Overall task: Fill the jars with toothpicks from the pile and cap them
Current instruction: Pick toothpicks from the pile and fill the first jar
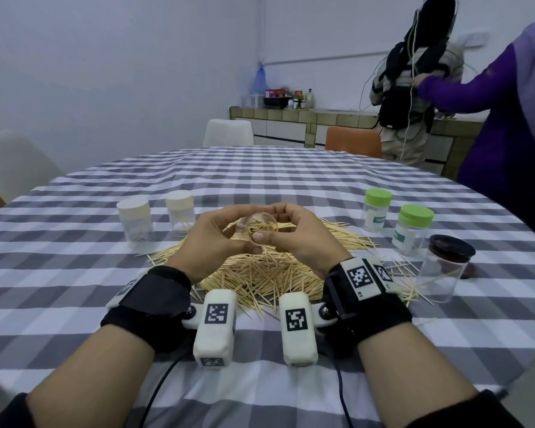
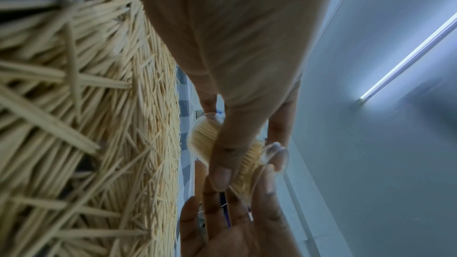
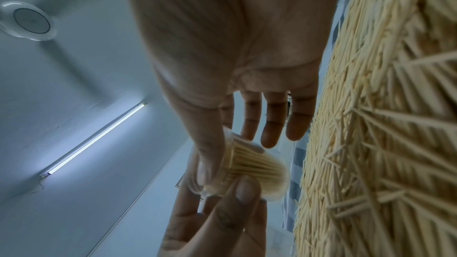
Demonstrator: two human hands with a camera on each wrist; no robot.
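A small clear jar [image 1: 258,225] packed with toothpicks is tipped on its side in the air above the toothpick pile [image 1: 266,273]. My left hand [image 1: 240,230] grips it from the left, thumb below and fingers over the top. From the right, my right hand [image 1: 278,225] pinches it, with the thumb on its near end. In the left wrist view my thumb lies across the jar [image 2: 200,142]. The right wrist view shows the jar [image 3: 257,165] between thumb and forefinger, the other fingers [image 3: 272,124] held straight.
Two cream-capped jars [image 1: 135,223] [image 1: 180,216] stand left of the pile. To the right stand two green-capped jars [image 1: 376,210] [image 1: 413,230] and a clear jar with a black cap [image 1: 442,273]. Loose toothpicks lie around. Two people [image 1: 491,118] stand past the table's far right edge.
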